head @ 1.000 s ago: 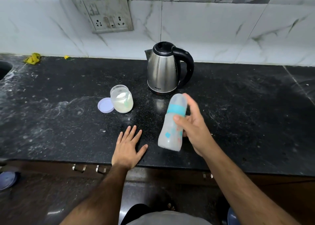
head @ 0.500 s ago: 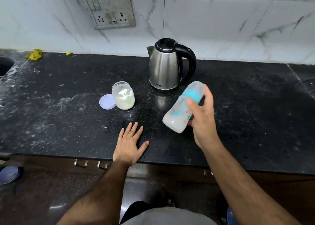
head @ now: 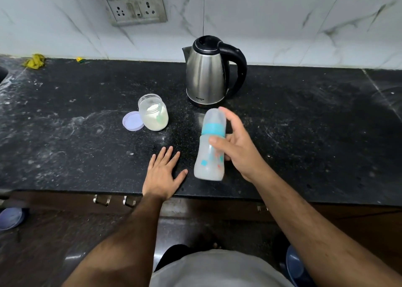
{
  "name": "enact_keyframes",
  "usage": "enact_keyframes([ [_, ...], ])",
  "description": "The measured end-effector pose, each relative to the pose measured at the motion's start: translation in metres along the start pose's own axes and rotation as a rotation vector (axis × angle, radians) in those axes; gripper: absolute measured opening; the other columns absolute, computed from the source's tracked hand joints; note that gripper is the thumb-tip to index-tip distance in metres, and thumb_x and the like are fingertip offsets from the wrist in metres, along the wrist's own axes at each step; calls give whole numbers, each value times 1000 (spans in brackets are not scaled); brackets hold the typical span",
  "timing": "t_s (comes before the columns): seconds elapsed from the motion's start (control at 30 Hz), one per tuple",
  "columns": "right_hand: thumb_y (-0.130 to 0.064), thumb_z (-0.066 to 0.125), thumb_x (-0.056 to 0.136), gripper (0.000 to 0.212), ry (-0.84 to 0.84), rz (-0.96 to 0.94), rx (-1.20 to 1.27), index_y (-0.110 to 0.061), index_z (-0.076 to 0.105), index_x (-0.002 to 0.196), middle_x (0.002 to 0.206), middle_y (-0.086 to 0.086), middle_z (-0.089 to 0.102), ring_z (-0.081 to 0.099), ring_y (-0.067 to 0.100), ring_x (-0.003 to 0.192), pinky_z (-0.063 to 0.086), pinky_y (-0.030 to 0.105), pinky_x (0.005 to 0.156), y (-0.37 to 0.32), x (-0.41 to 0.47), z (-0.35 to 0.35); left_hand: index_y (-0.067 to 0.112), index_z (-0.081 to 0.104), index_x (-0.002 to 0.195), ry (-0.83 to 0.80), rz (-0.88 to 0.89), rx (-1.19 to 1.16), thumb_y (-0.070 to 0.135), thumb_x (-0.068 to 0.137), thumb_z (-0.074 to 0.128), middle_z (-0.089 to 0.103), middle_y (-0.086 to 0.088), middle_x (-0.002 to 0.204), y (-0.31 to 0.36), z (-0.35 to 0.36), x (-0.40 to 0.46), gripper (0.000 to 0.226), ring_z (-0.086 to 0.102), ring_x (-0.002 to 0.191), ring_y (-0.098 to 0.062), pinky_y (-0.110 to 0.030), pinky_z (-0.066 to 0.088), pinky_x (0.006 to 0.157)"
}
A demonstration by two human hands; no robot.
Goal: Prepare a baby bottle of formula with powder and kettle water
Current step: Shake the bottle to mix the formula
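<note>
My right hand [head: 239, 149] grips a capped baby bottle [head: 210, 156] with a teal collar, holding it nearly upright above the counter; milky liquid shows in its lower part. My left hand [head: 162, 174] lies flat on the black counter [head: 76, 145], fingers spread, just left of the bottle. An open jar of white powder [head: 153, 112] stands behind my left hand, with its lilac lid [head: 132, 121] lying beside it on the left. A steel kettle [head: 206, 73] with a black handle stands at the back, behind the bottle.
A wall socket panel [head: 132, 2] hangs on the marble tiles above the counter. A yellow cloth scrap [head: 34, 61] lies at the far left by the wall. Drawer handles [head: 104, 199] show under the counter's front edge.
The bottle was tilted to the right half a second ago and is back near upright, as it was a second ago. My left hand has stayed flat on the counter.
</note>
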State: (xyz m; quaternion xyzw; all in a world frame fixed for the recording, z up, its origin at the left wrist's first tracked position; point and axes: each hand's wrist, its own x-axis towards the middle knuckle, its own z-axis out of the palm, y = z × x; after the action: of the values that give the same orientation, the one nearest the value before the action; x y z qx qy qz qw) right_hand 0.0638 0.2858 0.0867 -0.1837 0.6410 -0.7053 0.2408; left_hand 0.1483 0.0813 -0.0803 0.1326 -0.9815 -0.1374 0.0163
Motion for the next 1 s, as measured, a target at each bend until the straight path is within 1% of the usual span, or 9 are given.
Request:
enact_keyframes([
  [0.13, -20, 61, 85, 70, 272, -95, 167, -27, 31, 148, 109, -6, 65, 68, 9, 88, 59, 35, 75, 1, 8, -2, 28, 32, 152, 5, -2, -6, 68, 88, 25, 17, 4, 164, 1, 1, -1, 76, 4, 153, -12, -38, 2, 125],
  [0.2, -22, 62, 85, 70, 239, -81, 116, -29, 30, 147, 110, -1, 65, 68, 10, 87, 60, 35, 75, 2, 7, -3, 28, 32, 152, 7, -1, -4, 68, 89, 25, 17, 4, 164, 0, 1, -1, 75, 4, 153, -12, -38, 2, 125],
  [0.3, -18, 64, 84, 66, 26, -38, 14, -38, 34, 139, 106, 5, 66, 68, 10, 83, 56, 26, 68, 5, -1, -3, 28, 32, 152, 4, 0, 2, 68, 89, 25, 17, 4, 164, -1, 1, -1, 75, 4, 153, -12, -39, 3, 125],
  [0.47, -26, 67, 83, 74, 263, -115, 149, -30, 29, 147, 121, 10, 61, 67, 10, 86, 55, 28, 70, 4, 2, -6, 29, 31, 152, 5, -2, -2, 67, 89, 25, 16, 4, 164, -1, 2, 0, 74, 3, 153, -11, -38, 2, 125],
  [0.53, -27, 70, 81, 73, 218, -105, 97, -35, 31, 143, 119, 9, 63, 67, 12, 87, 56, 31, 73, 8, 0, -7, 28, 32, 152, 4, -4, 6, 68, 89, 25, 16, 4, 164, -1, 3, 0, 75, 3, 153, -12, -39, 2, 125],
  [0.63, -15, 65, 84, 68, 94, -97, 48, -37, 34, 140, 107, -1, 68, 68, 12, 86, 57, 30, 75, 7, -5, -8, 28, 32, 152, 4, -6, 6, 68, 88, 24, 16, 4, 164, 0, 2, 0, 75, 3, 153, -12, -39, 3, 125],
  [0.77, -20, 63, 86, 73, 304, -132, 152, -28, 27, 149, 117, 6, 62, 66, 12, 87, 58, 33, 75, 0, 1, -13, 28, 31, 153, 4, -3, 0, 67, 90, 25, 16, 4, 164, 0, 3, 0, 74, 3, 153, -12, -40, 3, 125],
  [0.93, -16, 66, 82, 72, 86, -98, 5, -34, 31, 143, 109, 0, 68, 69, 12, 85, 57, 31, 74, 0, -4, -18, 29, 30, 153, -2, -8, 0, 67, 89, 24, 16, 4, 164, 0, 2, 0, 75, 2, 153, -12, -39, 2, 125],
  [1.0, -16, 66, 82, 73, 177, -127, 61, -31, 31, 145, 116, 4, 66, 69, 14, 88, 58, 35, 75, -1, -1, -22, 29, 30, 153, -5, -7, 0, 67, 89, 24, 15, 5, 165, 0, 2, 1, 75, 2, 153, -12, -39, 2, 125],
])
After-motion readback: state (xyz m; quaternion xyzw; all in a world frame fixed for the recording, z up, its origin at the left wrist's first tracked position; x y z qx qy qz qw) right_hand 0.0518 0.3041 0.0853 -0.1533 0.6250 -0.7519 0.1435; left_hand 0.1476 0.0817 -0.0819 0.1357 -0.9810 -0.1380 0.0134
